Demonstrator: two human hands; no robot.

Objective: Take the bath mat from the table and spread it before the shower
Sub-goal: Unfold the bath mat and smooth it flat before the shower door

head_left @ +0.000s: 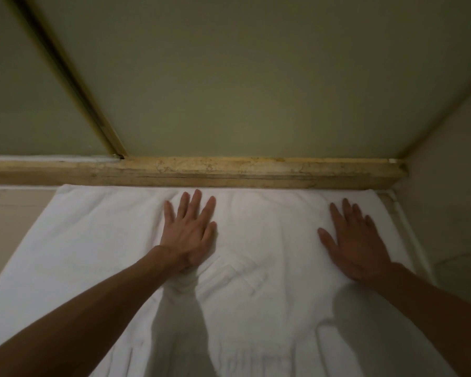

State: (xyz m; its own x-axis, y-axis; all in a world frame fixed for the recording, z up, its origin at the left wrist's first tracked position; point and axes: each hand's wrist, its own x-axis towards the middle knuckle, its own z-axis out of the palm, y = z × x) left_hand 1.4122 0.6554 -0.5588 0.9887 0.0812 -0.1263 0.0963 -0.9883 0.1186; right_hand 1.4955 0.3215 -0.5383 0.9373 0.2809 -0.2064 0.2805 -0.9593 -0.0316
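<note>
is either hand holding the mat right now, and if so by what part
Nothing is held. The left hand and right hand lie flat, fingers spread, palms down on the mat near its far edge by the shower sill.

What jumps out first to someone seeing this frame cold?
The white bath mat fills the lower half, spread flat on the floor with its far edge against the tan stone shower curb. Both hands lie open, palms down on it: the left hand near the middle, the right hand towards the right edge. Behind the curb stands the greenish shower glass.
</note>
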